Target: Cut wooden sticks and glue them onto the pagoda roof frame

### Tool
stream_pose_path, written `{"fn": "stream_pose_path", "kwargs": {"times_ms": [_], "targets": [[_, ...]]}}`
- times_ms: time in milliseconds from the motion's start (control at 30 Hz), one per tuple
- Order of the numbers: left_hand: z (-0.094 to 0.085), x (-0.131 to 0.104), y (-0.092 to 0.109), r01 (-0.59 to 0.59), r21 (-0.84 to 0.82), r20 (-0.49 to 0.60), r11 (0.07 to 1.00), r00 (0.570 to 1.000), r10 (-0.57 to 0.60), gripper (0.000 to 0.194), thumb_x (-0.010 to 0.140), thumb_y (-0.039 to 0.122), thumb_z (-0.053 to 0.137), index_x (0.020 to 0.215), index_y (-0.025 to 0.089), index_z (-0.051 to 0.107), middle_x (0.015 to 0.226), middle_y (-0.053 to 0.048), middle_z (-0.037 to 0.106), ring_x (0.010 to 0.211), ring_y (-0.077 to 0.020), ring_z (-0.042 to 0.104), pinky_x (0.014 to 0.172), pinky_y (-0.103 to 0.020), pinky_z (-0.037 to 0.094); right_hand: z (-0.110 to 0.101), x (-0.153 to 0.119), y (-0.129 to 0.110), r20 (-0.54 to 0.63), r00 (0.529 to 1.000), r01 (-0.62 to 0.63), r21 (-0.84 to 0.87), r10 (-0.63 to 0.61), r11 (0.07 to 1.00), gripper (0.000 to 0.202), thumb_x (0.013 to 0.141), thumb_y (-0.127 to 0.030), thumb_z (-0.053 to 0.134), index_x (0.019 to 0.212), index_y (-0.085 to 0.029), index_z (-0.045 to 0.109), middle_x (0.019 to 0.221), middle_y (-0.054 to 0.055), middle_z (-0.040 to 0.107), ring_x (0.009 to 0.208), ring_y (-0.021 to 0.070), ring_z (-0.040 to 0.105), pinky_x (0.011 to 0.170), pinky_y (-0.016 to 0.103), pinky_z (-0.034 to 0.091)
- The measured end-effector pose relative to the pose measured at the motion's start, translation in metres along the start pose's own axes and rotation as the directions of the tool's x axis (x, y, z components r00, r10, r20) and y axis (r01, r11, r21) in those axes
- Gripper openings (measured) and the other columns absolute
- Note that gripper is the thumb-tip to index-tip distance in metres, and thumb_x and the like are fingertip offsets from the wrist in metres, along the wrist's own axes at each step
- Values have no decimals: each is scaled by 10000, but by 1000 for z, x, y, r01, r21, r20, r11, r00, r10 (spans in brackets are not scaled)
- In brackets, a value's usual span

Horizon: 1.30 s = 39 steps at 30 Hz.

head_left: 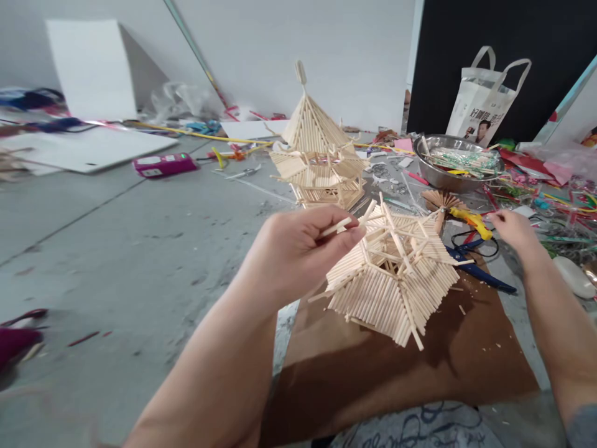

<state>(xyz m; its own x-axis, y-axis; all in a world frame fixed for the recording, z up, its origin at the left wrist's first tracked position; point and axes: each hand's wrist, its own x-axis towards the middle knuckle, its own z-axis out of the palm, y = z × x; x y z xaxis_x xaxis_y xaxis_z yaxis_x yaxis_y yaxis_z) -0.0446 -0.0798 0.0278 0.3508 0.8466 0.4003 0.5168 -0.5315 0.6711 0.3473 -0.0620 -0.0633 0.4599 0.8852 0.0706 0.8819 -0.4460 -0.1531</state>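
Note:
My left hand [303,252] pinches short pale wooden sticks [336,228] over the left edge of a star-shaped stick roof [382,292]. The roof has an open framed centre and lies on a brown board [396,379]. At the right, my right hand [513,227] is closed beside a yellow glue gun [471,222]; what its fingers hold, if anything, is too small to make out. Dark blue pliers [485,274] lie beside the roof's right edge. Behind it stands a tiered stick pagoda [319,149] with a pointed top.
A metal bowl [441,177] of sticks and wrappers stands at the back right, before a white bag [480,106]. Scraps cover the right side. On the left floor are a magenta pack [165,165] and a white sheet [93,148].

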Motion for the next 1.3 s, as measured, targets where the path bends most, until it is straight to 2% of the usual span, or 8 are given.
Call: {"fn": "stream_pose_path", "kwargs": {"times_ms": [200, 367, 567, 633, 733, 833, 1100, 1300], "targets": [[0, 2, -3, 68, -36, 73, 997, 995, -65, 236, 721, 336, 511, 598, 143, 569, 506, 24, 430, 484, -72, 342, 451, -206, 259, 38, 34, -1, 102, 995, -8, 152, -8, 988, 275, 660, -416, 586, 659, -149, 655, 632, 90, 632, 657, 218, 574, 542, 277, 322], [6, 11, -12, 261, -382, 164, 886, 963, -213, 167, 675, 306, 587, 601, 158, 565, 473, 43, 386, 426, -54, 312, 400, -190, 234, 31, 26, 13, 76, 996, -70, 450, 40, 890, 254, 638, -407, 595, 563, -165, 574, 486, 16, 505, 513, 157, 484, 489, 274, 314], [19, 23, -22, 415, -805, 289, 423, 898, -331, 201, 677, 242, 600, 566, 161, 453, 436, 89, 226, 326, -11, 180, 321, -162, 112, -2, 6, 4, 46, 994, -90, 839, 96, 536, 261, 660, -449, 560, 747, -218, 475, 611, -15, 462, 495, 120, 472, 481, 280, 397], [21, 27, -26, 426, -853, 319, 302, 883, -344, 214, 694, 230, 592, 576, 154, 431, 461, 78, 293, 320, -6, 242, 314, -150, 153, -13, 0, -5, 51, 996, -76, 899, 69, 431, 230, 646, -404, 577, 749, -229, 468, 615, -21, 452, 496, 121, 478, 446, 272, 380], [24, 30, -32, 438, -870, 340, 226, 866, -367, 152, 726, 215, 563, 638, 143, 462, 529, 45, 457, 325, -13, 351, 321, -152, 236, -27, -11, -18, 86, 996, -78, 974, -28, 211, 158, 626, -286, 600, 735, -220, 506, 651, -24, 482, 504, 108, 504, 479, 272, 409], [26, 32, -37, 426, -876, 315, 227, 861, -400, 129, 747, 203, 541, 662, 142, 465, 560, 29, 537, 313, -13, 371, 313, -150, 237, -36, -25, -30, 69, 993, -61, 995, -94, 83, 119, 623, -232, 600, 718, -202, 536, 735, -1, 568, 450, 102, 512, 447, 281, 402], [29, 31, -39, 327, -858, 178, 397, 913, -368, 143, 656, 217, 631, 659, 145, 508, 508, 45, 517, 290, 9, 258, 303, -172, 104, -57, -70, -68, -145, 920, 230, 952, -365, 201, 200, 647, -213, 648, 830, -179, 576, 830, 32, 629, 413, 91, 507, 397, 259, 388], [25, 27, -30, 265, -811, 70, 521, 929, -363, 125, 629, 202, 638, 676, 154, 533, 495, 55, 451, 343, -5, 265, 330, -179, 122, -69, -96, -90, -29, 799, 257, 919, -600, 298, 201, 695, -343, 651, 820, -199, 590, 769, 12, 627, 451, 75, 497, 376, 214, 432]]}}
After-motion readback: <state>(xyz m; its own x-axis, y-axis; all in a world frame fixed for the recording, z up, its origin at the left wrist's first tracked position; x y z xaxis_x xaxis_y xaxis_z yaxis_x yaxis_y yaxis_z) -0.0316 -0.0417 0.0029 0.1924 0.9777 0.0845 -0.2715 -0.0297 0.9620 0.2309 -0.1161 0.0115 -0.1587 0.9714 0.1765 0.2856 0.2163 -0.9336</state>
